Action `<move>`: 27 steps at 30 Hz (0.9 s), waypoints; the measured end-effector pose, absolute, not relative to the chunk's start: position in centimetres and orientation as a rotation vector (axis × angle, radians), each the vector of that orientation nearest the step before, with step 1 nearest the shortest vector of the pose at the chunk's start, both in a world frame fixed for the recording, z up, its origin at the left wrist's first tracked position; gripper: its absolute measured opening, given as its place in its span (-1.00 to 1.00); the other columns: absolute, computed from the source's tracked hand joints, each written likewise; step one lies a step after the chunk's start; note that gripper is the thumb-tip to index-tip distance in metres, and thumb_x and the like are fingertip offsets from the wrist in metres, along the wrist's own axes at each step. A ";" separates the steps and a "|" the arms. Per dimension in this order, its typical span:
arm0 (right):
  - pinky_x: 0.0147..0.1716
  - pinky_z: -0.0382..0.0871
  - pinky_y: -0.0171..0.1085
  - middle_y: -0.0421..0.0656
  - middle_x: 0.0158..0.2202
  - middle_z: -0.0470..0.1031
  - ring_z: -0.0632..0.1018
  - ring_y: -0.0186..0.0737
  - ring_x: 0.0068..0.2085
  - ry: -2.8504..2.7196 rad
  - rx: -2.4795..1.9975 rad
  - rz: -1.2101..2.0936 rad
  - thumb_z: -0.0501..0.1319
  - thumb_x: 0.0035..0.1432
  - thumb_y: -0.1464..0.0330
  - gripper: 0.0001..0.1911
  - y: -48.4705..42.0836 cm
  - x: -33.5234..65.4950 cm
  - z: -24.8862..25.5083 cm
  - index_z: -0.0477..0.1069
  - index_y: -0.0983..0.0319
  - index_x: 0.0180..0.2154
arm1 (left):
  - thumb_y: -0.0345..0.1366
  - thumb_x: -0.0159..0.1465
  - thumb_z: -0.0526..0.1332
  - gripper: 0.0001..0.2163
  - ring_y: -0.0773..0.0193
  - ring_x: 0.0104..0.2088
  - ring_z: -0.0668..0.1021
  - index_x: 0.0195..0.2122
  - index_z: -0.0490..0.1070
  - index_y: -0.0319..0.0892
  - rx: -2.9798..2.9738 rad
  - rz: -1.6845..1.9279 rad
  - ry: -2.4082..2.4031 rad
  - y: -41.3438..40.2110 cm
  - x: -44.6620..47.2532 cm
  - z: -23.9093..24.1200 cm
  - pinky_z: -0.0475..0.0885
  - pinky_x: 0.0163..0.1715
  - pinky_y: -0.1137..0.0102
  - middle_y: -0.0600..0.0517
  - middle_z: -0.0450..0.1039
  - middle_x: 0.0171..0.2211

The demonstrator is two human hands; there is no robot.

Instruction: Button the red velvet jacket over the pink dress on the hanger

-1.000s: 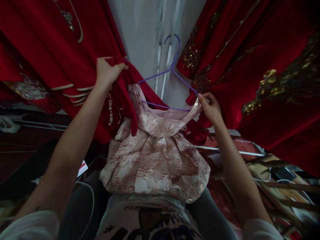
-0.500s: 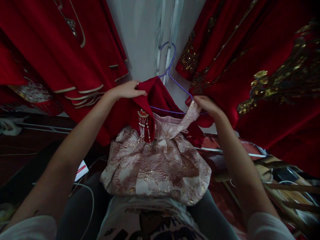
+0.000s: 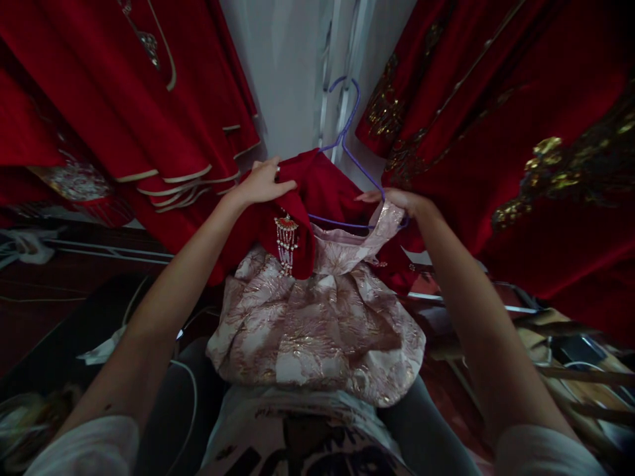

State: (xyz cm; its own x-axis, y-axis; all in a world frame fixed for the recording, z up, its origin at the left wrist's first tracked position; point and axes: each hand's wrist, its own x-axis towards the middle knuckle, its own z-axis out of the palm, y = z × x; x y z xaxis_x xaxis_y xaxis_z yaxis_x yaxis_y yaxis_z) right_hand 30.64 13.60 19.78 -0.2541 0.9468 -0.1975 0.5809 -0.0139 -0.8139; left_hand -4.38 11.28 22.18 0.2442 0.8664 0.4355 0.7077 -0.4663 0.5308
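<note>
A pink-and-gold brocade dress (image 3: 317, 330) lies across my lap, its shoulder strap looped over the right arm of a purple hanger (image 3: 361, 165). Over the hanger's left side drapes a red garment (image 3: 292, 231) with a beaded tassel brooch (image 3: 286, 231) on its front. My left hand (image 3: 268, 182) is closed on the red cloth at the shoulder, thumb on top. At the hanger's right end, my right hand (image 3: 401, 199) grips the dress strap and the hanger arm; its fingertips reach behind, toward the red cloth.
Red garments with pale trim (image 3: 169, 132) hang at the left. More red garments with gold sequins (image 3: 540, 172) hang at the right. A white wall with metal rails (image 3: 342, 59) stands ahead. A white cable (image 3: 191, 396) runs beside my left leg. Wooden slats (image 3: 585, 377) stand at lower right.
My right hand's fingers have reached inward past the hanger arm toward the red cloth. The red cloth is spread wider over the hanger. The view has shifted slightly.
</note>
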 end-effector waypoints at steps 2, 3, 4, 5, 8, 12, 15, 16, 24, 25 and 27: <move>-0.31 0.44 -0.15 -0.17 -0.46 0.49 0.52 -0.13 -0.38 -1.848 -1.461 0.788 0.22 -0.07 0.33 -0.75 13.3 30.7 19.7 0.44 0.18 -0.26 | -0.25 0.04 0.35 -0.71 -0.07 -0.03 0.45 -0.24 0.39 -0.21 2.277 1.070 1.466 11.5 -4.3 21.8 0.17 0.13 0.04 0.00 0.38 -0.36; -0.24 0.44 -0.14 -0.15 -0.37 0.50 0.53 -0.12 -0.30 -1.824 -1.391 0.572 0.21 -0.08 0.37 -0.71 13.1 30.7 19.5 0.42 0.19 -0.21 | -0.26 0.04 0.34 -0.72 -0.08 -0.03 0.45 -0.23 0.39 -0.20 2.275 1.089 1.461 11.5 -4.3 21.7 0.15 0.14 0.03 0.01 0.37 -0.37; -0.16 0.42 -0.12 -0.11 -0.26 0.49 0.52 -0.10 -0.20 -1.796 -1.329 0.366 0.18 -0.07 0.40 -0.66 12.7 30.6 19.4 0.39 0.19 -0.16 | -0.27 0.04 0.34 -0.73 -0.08 -0.02 0.44 -0.23 0.39 -0.19 2.279 1.106 1.458 11.5 -4.3 21.5 0.14 0.15 0.02 0.01 0.37 -0.38; -0.08 0.40 -0.10 -0.07 -0.16 0.47 0.49 -0.08 -0.10 -1.770 -1.292 0.178 0.16 -0.05 0.43 -0.62 12.2 30.5 19.3 0.36 0.20 -0.11 | -0.28 0.05 0.33 -0.74 -0.08 -0.02 0.44 -0.23 0.39 -0.19 2.291 1.120 1.456 11.5 -4.3 21.4 0.13 0.16 0.02 0.01 0.36 -0.38; 0.08 0.29 -0.04 0.01 -0.01 0.38 0.40 -0.01 0.08 -1.765 -1.320 -0.195 0.09 0.03 0.47 -0.60 10.4 30.3 19.1 0.31 0.20 -0.03 | -0.28 0.10 0.31 -0.78 -0.10 -0.01 0.43 -0.24 0.41 -0.21 2.352 1.130 1.458 11.4 -4.2 21.0 0.08 0.19 0.00 -0.02 0.35 -0.34; 0.09 0.28 -0.01 0.01 0.00 0.36 0.40 0.04 0.07 -1.824 -1.428 -0.365 0.08 0.05 0.52 -0.60 9.0 31.4 19.3 0.31 0.20 -0.03 | -0.23 0.17 0.25 -0.78 -0.13 0.01 0.42 -0.24 0.44 -0.26 2.454 1.045 1.480 10.8 -4.0 21.0 0.03 0.20 -0.04 -0.07 0.36 -0.28; 0.06 0.30 -0.01 0.02 0.01 0.34 0.41 0.02 0.03 -1.749 -1.484 -0.411 0.09 0.02 0.54 -0.58 8.7 33.3 19.2 0.30 0.21 -0.04 | -0.20 0.20 0.21 -0.74 -0.17 0.05 0.39 -0.19 0.46 -0.29 2.505 0.986 1.493 10.2 -3.8 21.0 0.00 0.20 -0.05 -0.13 0.37 -0.21; 0.06 0.30 -0.01 0.02 0.00 0.34 0.41 0.02 0.02 -1.717 -1.495 -0.416 0.10 0.01 0.54 -0.58 8.5 33.8 19.0 0.30 0.22 -0.05 | -0.19 0.21 0.20 -0.73 -0.19 0.06 0.38 -0.18 0.46 -0.30 2.518 0.977 1.498 9.9 -3.7 20.9 0.00 0.19 -0.06 -0.15 0.37 -0.18; -0.12 0.39 -0.07 0.00 -0.12 0.38 0.46 -0.04 -0.16 -1.639 -1.549 -0.311 0.18 -0.02 0.43 -0.63 3.3 31.5 17.9 0.28 0.21 -0.10 | -0.16 0.29 0.13 -0.70 -0.22 0.10 0.37 -0.15 0.47 -0.30 2.647 0.939 1.659 8.4 -2.7 20.0 0.10 0.13 -0.05 -0.25 0.36 -0.04; -0.17 0.40 -0.09 -0.02 -0.18 0.40 0.47 -0.06 -0.21 -1.686 -1.555 -0.231 0.20 -0.04 0.41 -0.62 2.6 30.8 18.0 0.28 0.22 -0.10 | -0.16 0.30 0.11 -0.69 -0.22 0.10 0.37 -0.14 0.47 -0.31 2.663 0.904 1.695 8.1 -2.6 20.1 0.12 0.12 -0.05 -0.26 0.35 -0.03; -0.26 0.41 -0.13 -0.08 -0.28 0.42 0.48 -0.10 -0.30 -1.753 -1.584 -0.097 0.21 -0.07 0.39 -0.58 1.5 29.9 18.4 0.27 0.23 -0.10 | -0.16 0.31 0.08 -0.67 -0.21 0.10 0.37 -0.10 0.47 -0.31 2.685 0.829 1.759 7.8 -2.6 20.3 0.14 0.10 -0.04 -0.27 0.35 -0.01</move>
